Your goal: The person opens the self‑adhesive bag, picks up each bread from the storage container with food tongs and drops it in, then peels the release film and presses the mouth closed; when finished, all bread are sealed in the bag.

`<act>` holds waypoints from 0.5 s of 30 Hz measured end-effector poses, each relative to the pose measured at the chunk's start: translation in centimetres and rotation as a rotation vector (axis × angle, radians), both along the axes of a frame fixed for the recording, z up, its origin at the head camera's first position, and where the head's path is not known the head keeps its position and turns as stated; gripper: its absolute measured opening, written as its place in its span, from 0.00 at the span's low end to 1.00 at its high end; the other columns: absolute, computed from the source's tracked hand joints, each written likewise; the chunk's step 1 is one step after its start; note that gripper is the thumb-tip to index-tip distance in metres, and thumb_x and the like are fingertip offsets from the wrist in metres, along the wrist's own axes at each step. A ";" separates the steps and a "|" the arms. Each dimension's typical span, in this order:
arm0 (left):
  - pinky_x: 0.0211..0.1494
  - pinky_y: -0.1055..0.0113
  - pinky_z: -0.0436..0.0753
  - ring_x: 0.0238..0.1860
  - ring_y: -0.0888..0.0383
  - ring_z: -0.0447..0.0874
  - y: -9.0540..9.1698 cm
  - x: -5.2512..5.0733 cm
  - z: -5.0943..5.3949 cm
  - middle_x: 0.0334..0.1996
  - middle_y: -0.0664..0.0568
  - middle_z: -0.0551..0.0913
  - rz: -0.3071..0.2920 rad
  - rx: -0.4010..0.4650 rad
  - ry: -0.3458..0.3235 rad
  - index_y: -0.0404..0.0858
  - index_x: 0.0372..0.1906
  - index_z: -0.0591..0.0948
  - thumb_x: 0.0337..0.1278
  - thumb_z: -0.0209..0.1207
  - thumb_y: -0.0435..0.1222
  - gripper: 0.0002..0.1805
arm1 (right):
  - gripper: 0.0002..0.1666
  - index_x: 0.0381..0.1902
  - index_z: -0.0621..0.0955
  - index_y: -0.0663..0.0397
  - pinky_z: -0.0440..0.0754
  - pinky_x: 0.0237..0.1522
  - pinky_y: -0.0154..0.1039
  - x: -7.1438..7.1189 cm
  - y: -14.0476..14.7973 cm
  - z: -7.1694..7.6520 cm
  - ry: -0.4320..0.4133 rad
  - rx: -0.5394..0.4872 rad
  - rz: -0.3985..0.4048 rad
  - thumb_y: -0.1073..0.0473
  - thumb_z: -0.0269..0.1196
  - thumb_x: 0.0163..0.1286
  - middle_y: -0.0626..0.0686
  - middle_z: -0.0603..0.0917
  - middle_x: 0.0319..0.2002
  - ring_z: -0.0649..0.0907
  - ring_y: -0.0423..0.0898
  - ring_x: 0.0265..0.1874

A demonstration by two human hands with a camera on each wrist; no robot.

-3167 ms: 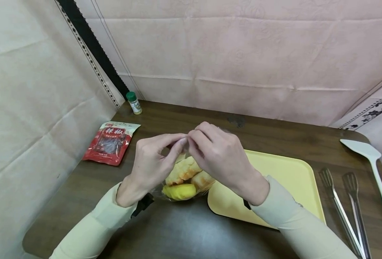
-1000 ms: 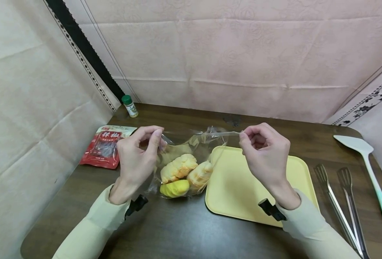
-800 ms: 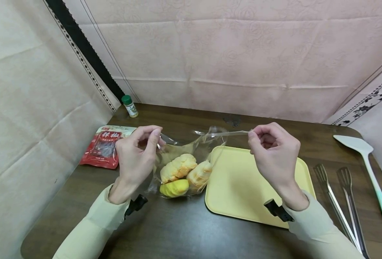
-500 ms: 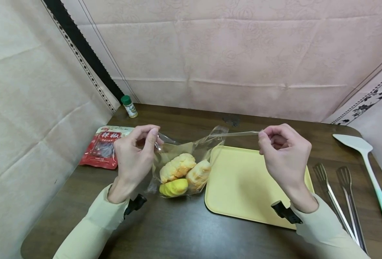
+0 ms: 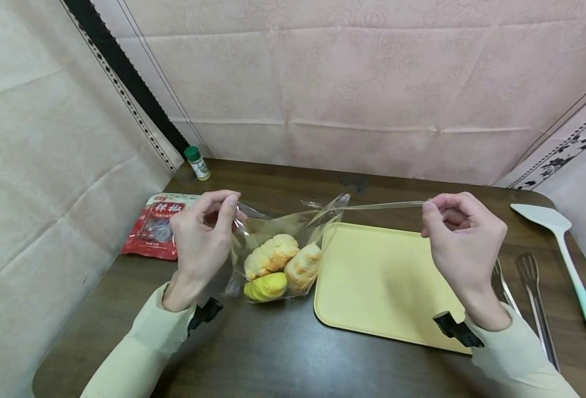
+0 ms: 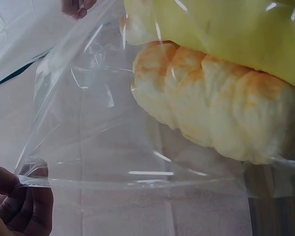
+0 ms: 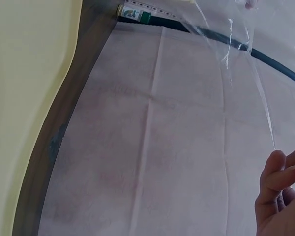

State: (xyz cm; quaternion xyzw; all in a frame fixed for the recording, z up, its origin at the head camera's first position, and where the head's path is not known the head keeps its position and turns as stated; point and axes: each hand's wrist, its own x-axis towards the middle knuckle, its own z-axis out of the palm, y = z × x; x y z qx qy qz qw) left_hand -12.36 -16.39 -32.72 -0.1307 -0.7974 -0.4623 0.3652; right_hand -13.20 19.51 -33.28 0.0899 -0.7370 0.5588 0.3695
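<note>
A clear plastic bag stands on the table in the head view. Inside are a braided bread roll, a bright yellow bread-shaped piece and a second roll. My left hand pinches the bag's upper left edge between thumb and forefinger; the left wrist view shows this pinch close up. To the right, above the tray, my right hand pinches the end of a thin clear plastic strip. That strip stretches taut back to the bag's upper right corner.
A yellow tray lies right of the bag. Two metal utensils and a spatula lie farther right. At left are a red food packet and a green-capped bottle. Cloth walls surround the table.
From both hands close together over the bag, my right hand has moved steadily right, drawing out a longer length of strip. My left hand has shifted slightly left, still pinching the bag.
</note>
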 end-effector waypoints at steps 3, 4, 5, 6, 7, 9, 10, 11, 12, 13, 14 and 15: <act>0.27 0.82 0.75 0.26 0.78 0.80 -0.1 0.0 0.0 0.27 0.37 0.91 0.006 0.000 0.001 0.27 0.47 0.89 0.73 0.65 0.27 0.06 | 0.09 0.33 0.84 0.77 0.73 0.21 0.21 0.1 0.8 -0.1 0.015 0.019 -0.030 0.71 0.66 0.71 0.31 0.82 0.19 0.80 0.30 0.14; 0.26 0.82 0.74 0.27 0.79 0.80 -0.1 0.0 0.0 0.27 0.37 0.91 0.007 -0.001 0.002 0.27 0.47 0.89 0.73 0.65 0.28 0.07 | 0.09 0.33 0.84 0.76 0.73 0.20 0.21 0.1 1.1 -0.1 0.018 0.017 -0.042 0.71 0.66 0.71 0.31 0.82 0.19 0.80 0.30 0.14; 0.26 0.82 0.74 0.27 0.79 0.80 -0.2 0.0 0.0 0.28 0.37 0.91 0.009 -0.002 0.004 0.27 0.47 0.89 0.74 0.65 0.28 0.07 | 0.08 0.32 0.84 0.74 0.72 0.20 0.21 0.1 1.4 -0.2 0.018 0.018 -0.053 0.71 0.66 0.72 0.31 0.82 0.19 0.80 0.29 0.14; 0.26 0.82 0.74 0.27 0.79 0.80 -0.2 0.0 0.0 0.28 0.37 0.91 0.010 -0.003 0.004 0.27 0.47 0.89 0.74 0.65 0.28 0.07 | 0.08 0.32 0.84 0.72 0.72 0.20 0.21 0.2 1.6 -0.2 0.017 0.012 -0.065 0.71 0.67 0.72 0.31 0.82 0.19 0.80 0.28 0.14; 0.26 0.81 0.74 0.27 0.80 0.80 -0.2 0.0 0.0 0.28 0.37 0.91 0.009 -0.003 0.004 0.27 0.47 0.89 0.74 0.65 0.28 0.07 | 0.07 0.31 0.85 0.70 0.72 0.20 0.21 0.2 1.9 -0.3 0.015 0.006 -0.075 0.71 0.67 0.71 0.31 0.82 0.19 0.80 0.28 0.14; 0.26 0.82 0.74 0.27 0.81 0.80 -0.2 0.0 0.0 0.28 0.37 0.91 0.010 -0.002 0.005 0.27 0.47 0.89 0.74 0.65 0.28 0.07 | 0.07 0.31 0.85 0.64 0.72 0.20 0.20 0.4 2.4 -0.4 0.006 -0.010 -0.098 0.71 0.66 0.71 0.32 0.83 0.18 0.80 0.28 0.14; 0.26 0.82 0.73 0.27 0.81 0.80 -0.2 0.0 0.0 0.27 0.37 0.91 0.009 0.000 0.007 0.27 0.47 0.89 0.74 0.65 0.28 0.07 | 0.07 0.31 0.85 0.61 0.72 0.20 0.20 0.4 2.6 -0.4 -0.002 -0.020 -0.108 0.72 0.66 0.70 0.32 0.82 0.18 0.80 0.27 0.14; 0.26 0.82 0.74 0.28 0.81 0.81 -0.2 0.0 0.0 0.27 0.36 0.91 0.006 0.005 0.010 0.27 0.47 0.89 0.74 0.65 0.28 0.07 | 0.08 0.31 0.85 0.59 0.72 0.20 0.20 0.5 2.8 -0.4 -0.011 -0.028 -0.120 0.72 0.66 0.70 0.32 0.82 0.18 0.80 0.27 0.14; 0.27 0.82 0.74 0.28 0.81 0.81 -0.2 0.0 0.0 0.27 0.36 0.91 0.002 0.010 0.013 0.27 0.47 0.89 0.74 0.64 0.27 0.07 | 0.09 0.30 0.85 0.57 0.72 0.21 0.19 0.6 3.0 -0.4 -0.021 -0.036 -0.135 0.72 0.66 0.69 0.32 0.82 0.18 0.79 0.26 0.14; 0.27 0.83 0.75 0.28 0.82 0.81 -0.1 0.0 0.0 0.27 0.36 0.91 0.000 0.014 0.018 0.27 0.46 0.89 0.74 0.65 0.27 0.07 | 0.09 0.30 0.85 0.56 0.72 0.21 0.19 0.7 3.2 -0.4 -0.028 -0.039 -0.146 0.72 0.66 0.69 0.32 0.82 0.17 0.79 0.26 0.14; 0.28 0.83 0.75 0.28 0.82 0.82 -0.1 0.0 0.0 0.26 0.36 0.91 -0.002 0.018 0.024 0.26 0.46 0.89 0.74 0.64 0.26 0.06 | 0.10 0.30 0.84 0.55 0.72 0.21 0.19 0.8 3.3 -0.3 -0.035 -0.047 -0.155 0.73 0.65 0.69 0.32 0.82 0.17 0.79 0.26 0.13; 0.28 0.83 0.75 0.28 0.81 0.82 -0.1 0.0 0.1 0.26 0.36 0.91 -0.004 0.021 0.030 0.26 0.46 0.89 0.73 0.65 0.26 0.06 | 0.10 0.30 0.84 0.54 0.72 0.22 0.18 1.0 3.3 -0.2 -0.039 -0.057 -0.160 0.73 0.65 0.69 0.32 0.81 0.17 0.79 0.26 0.13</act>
